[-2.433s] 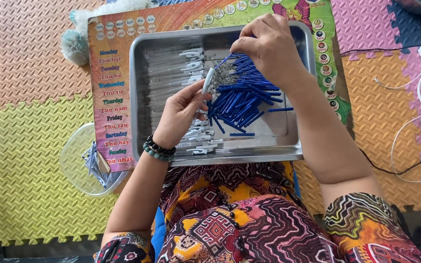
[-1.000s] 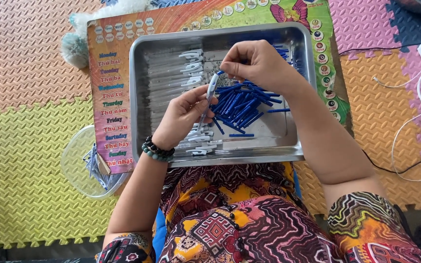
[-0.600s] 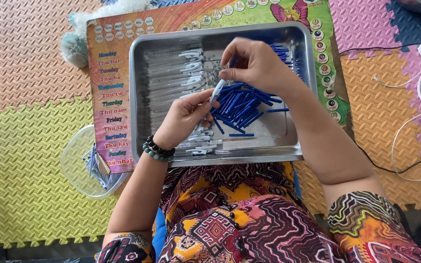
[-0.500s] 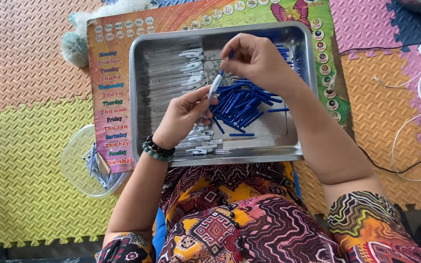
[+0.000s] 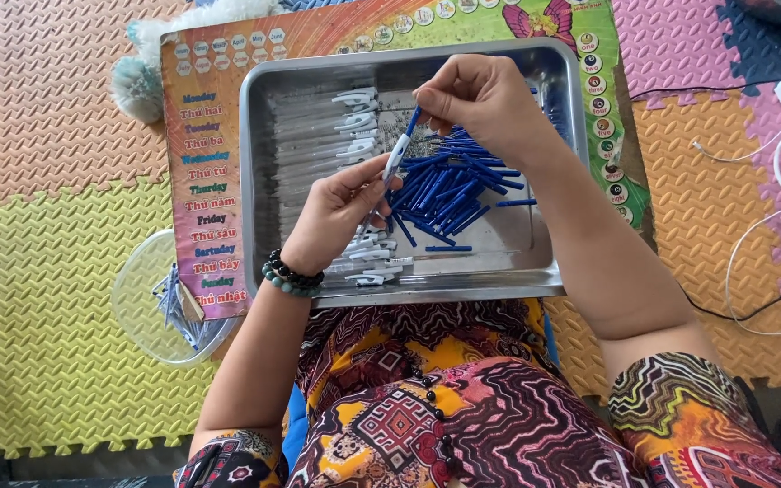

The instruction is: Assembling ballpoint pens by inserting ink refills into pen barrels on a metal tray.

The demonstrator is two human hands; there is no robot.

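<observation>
Foam puzzle mats (image 5: pixel 65 271) cover the floor, with a steel tray (image 5: pixel 553 271) sitting on a colourful learning poster (image 5: pixel 210 181). Over the tray's middle, a white pen barrel (image 5: pixel 394 163) runs diagonally, lower end toward the left hand (image 5: pixel 341 212), upper end toward the right hand (image 5: pixel 476 99). Left fingers are wrapped around the barrel; right fingertips pinch a blue refill (image 5: pixel 413 122) sticking out of its top. Loose blue refills (image 5: pixel 454 190) pile just right of it, white pen parts (image 5: pixel 359 122) to the left. A clear plastic lid (image 5: pixel 151 307) lies outside the tray's left corner.

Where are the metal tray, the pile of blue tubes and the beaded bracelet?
metal tray (image 5: pixel 255 136), head view, its left wall.
pile of blue tubes (image 5: pixel 449 190), head view, middle of the heap.
beaded bracelet (image 5: pixel 289 278), head view, beads on the left wrist.
</observation>
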